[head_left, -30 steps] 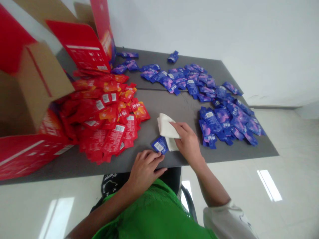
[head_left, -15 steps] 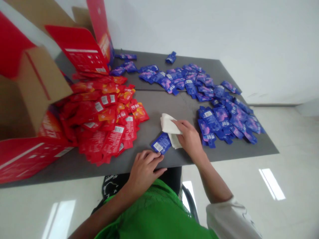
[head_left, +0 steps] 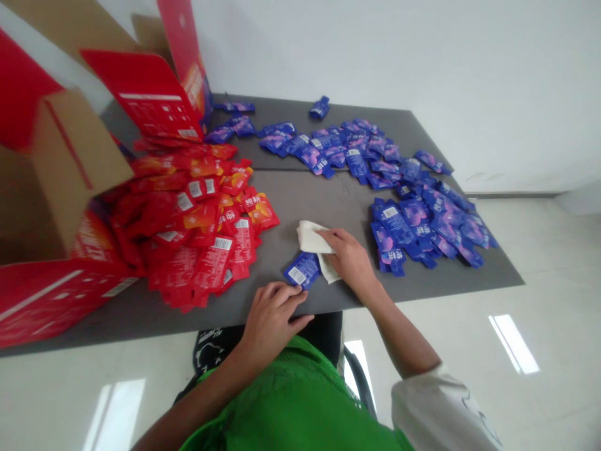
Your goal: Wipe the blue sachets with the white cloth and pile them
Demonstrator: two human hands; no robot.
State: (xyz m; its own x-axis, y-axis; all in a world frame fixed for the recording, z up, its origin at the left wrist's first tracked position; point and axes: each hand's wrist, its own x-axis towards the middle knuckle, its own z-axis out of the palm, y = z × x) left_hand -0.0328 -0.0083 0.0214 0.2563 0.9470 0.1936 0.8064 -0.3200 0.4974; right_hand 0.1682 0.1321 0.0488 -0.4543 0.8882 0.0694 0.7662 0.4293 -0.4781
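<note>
A blue sachet [head_left: 302, 270] with a white barcode label lies near the front edge of the table. The fingertips of my left hand [head_left: 275, 313] press on its lower edge, and the thumb rests apart, by the table edge. My right hand [head_left: 350, 260] grips a folded off-white cloth [head_left: 312, 238] just beyond the sachet. Part of the cloth hangs below the hand and touches or covers the sachet's right end; which of the two, I cannot tell.
On the left, a pile of red sachets [head_left: 201, 232] spills from an open red carton [head_left: 66, 294]. Another red carton [head_left: 141, 94] stands behind. Many blue sachets [head_left: 422, 219] spread over the right side and back of the grey table [head_left: 323, 194], which meets a white wall [head_left: 352, 50].
My right hand has shifted slightly left and down with the cloth, closer over the sachet. My left hand stays on the sachet's edge.
</note>
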